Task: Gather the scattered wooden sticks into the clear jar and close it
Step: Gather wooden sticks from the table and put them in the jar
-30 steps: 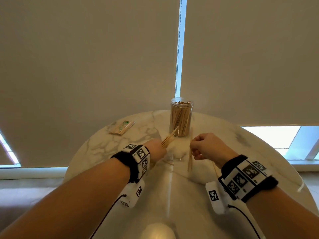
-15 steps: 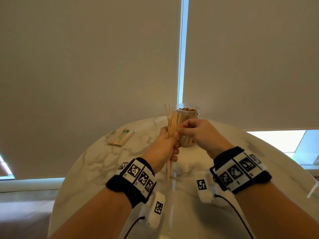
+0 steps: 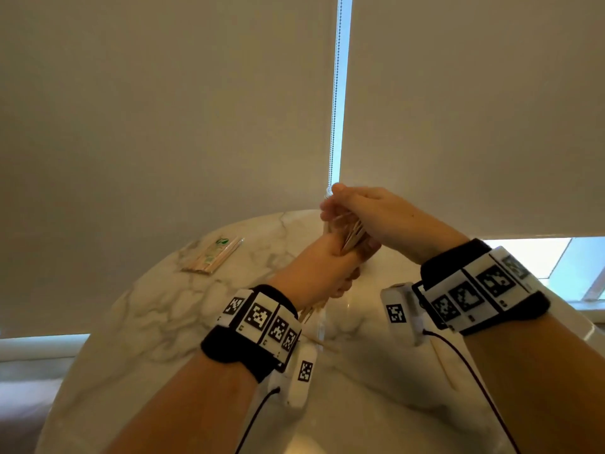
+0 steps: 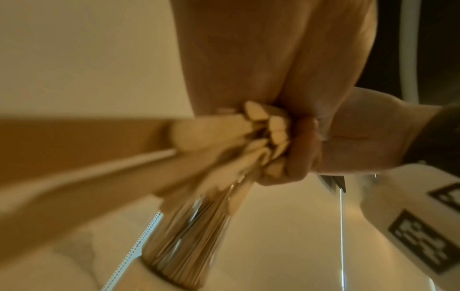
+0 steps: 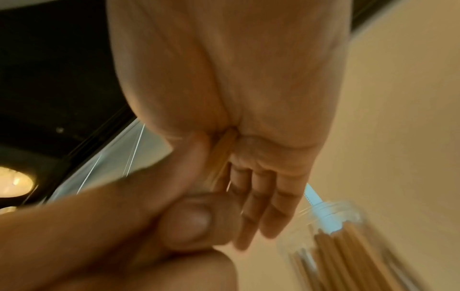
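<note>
My left hand [image 3: 327,267] grips a bundle of wooden sticks [image 3: 352,234] round its middle, held up over the marble table [image 3: 157,322]. The bundle leans to the right. My right hand [image 3: 360,208] covers its upper ends, with the thumb pinching the sticks [image 5: 221,155] against the palm. The lower ends [image 3: 309,314] poke out below my left fist. In the head view both hands hide the clear jar. The blurred left wrist view has the jar [image 4: 184,242] standing just beyond the bundle [image 4: 263,133], packed with sticks. Its mouth [image 5: 336,226] is uncovered.
A wrapped packet of sticks [image 3: 212,255] lies at the table's back left. One loose stick [image 3: 322,344] lies under my left wrist, another [image 3: 443,365] under my right wrist. Closed roller blinds [image 3: 163,126] hang right behind the round table.
My left hand gathered the sticks upright and raised them before the jar. My right hand let go of its single stick's position, joined the bundle and now sits over its tops, which tilt right.
</note>
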